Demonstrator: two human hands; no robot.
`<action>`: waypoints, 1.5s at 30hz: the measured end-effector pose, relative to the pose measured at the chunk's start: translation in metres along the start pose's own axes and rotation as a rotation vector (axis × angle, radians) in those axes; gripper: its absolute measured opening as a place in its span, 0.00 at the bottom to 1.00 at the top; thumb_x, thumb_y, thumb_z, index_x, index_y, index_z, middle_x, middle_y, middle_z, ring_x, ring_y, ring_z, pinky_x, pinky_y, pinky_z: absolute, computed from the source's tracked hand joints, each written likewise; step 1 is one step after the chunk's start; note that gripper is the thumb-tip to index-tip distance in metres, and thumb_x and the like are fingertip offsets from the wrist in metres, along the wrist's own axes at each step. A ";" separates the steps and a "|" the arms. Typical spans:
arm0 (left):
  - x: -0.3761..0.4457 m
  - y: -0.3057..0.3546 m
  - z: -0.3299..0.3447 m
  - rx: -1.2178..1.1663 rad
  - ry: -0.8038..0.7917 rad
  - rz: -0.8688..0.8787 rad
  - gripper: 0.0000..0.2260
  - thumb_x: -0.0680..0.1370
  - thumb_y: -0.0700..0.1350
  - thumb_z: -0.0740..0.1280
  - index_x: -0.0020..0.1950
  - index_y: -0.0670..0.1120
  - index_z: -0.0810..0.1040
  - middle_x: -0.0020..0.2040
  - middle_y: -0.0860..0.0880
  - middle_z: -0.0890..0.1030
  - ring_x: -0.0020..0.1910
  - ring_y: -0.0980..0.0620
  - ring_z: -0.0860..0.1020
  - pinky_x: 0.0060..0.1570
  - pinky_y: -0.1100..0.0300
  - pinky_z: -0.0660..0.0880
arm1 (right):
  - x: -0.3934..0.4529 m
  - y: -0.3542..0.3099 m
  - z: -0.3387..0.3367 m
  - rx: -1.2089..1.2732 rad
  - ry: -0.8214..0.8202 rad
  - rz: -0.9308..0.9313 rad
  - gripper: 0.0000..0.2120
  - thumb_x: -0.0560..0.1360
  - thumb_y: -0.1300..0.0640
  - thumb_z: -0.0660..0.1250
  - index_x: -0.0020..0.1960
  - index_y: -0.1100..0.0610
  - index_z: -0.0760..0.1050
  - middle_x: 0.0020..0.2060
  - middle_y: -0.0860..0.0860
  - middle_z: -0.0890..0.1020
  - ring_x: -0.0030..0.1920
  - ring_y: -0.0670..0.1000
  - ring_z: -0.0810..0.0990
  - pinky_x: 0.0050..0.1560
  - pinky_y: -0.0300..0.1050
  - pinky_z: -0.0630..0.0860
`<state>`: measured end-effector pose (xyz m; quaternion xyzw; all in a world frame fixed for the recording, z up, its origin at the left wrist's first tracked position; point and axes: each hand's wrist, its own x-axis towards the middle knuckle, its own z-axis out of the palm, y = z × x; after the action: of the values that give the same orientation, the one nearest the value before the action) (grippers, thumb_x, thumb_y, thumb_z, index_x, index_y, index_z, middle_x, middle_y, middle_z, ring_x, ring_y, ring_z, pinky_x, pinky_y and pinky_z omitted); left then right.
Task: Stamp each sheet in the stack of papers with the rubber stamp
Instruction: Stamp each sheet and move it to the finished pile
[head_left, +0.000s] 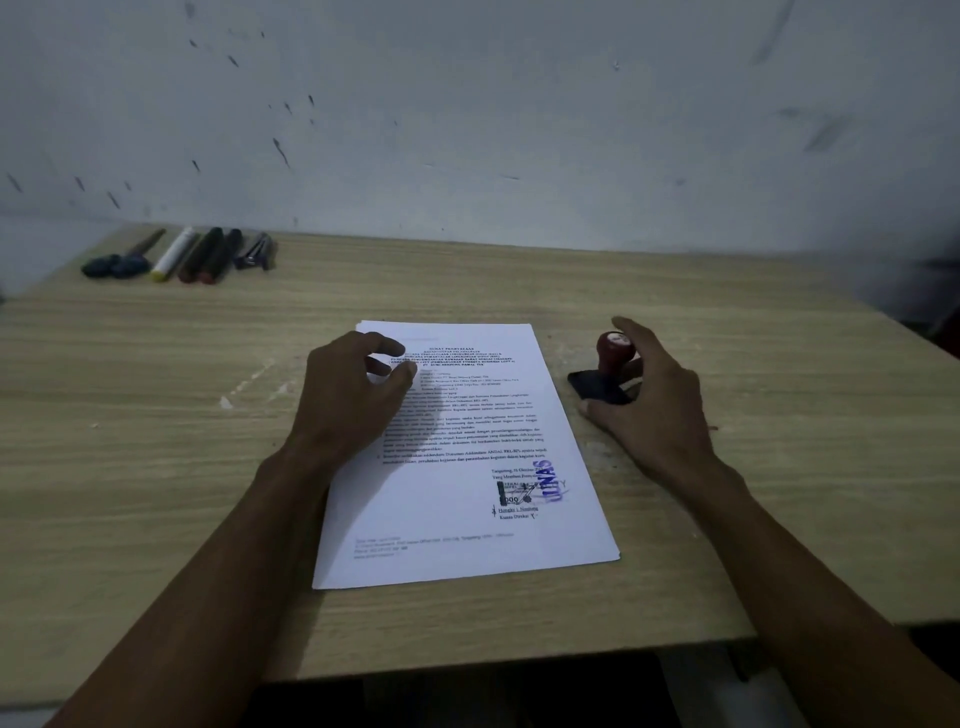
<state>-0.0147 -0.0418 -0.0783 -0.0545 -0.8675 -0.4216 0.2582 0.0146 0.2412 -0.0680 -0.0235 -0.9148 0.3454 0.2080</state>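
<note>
While the head camera looks down on the light wooden table (156, 467), the rubber stamp with a dark red round knob and a black rectangular base (608, 371) stands just right of the stack of white printed papers (467, 467), inside the curve of the right hand (649, 400). The stamp is upright, knob up, and the long side of its base runs obliquely, roughly along the paper's right edge. The right hand's fingers are spread loosely around the knob; whether they really clasp it cannot be told. The stack lies lengthwise away from the person, slightly turned, and the top sheet carries a blue stamp mark (550, 480) near the signature. The left hand (348, 400) rests on the upper left of the stack, fingers loosely curled, holding nothing. Several markers and pens (197, 254) lie at the far left corner.
</note>
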 end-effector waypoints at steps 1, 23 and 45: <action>0.000 0.001 0.000 0.001 -0.003 -0.002 0.08 0.72 0.43 0.74 0.48 0.42 0.84 0.43 0.48 0.84 0.36 0.57 0.80 0.36 0.81 0.67 | 0.001 0.000 0.001 -0.004 0.001 0.004 0.45 0.63 0.55 0.81 0.75 0.43 0.64 0.52 0.51 0.81 0.52 0.53 0.80 0.54 0.51 0.78; -0.019 0.010 -0.009 0.524 -0.126 -0.323 0.31 0.69 0.66 0.69 0.59 0.43 0.78 0.59 0.41 0.73 0.61 0.39 0.71 0.59 0.46 0.68 | -0.074 -0.050 0.010 -0.216 -0.111 0.209 0.23 0.66 0.39 0.77 0.54 0.52 0.81 0.53 0.47 0.83 0.53 0.50 0.81 0.51 0.48 0.79; -0.009 0.011 -0.011 0.106 0.107 -0.405 0.10 0.65 0.50 0.77 0.42 0.47 0.84 0.48 0.46 0.81 0.54 0.42 0.76 0.48 0.50 0.75 | -0.079 -0.054 0.005 -0.221 -0.146 0.211 0.33 0.68 0.36 0.73 0.67 0.49 0.70 0.56 0.49 0.79 0.57 0.52 0.78 0.52 0.49 0.77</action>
<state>0.0008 -0.0418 -0.0698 0.1571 -0.8667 -0.4211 0.2164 0.0901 0.1819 -0.0653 -0.1169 -0.9523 0.2636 0.1000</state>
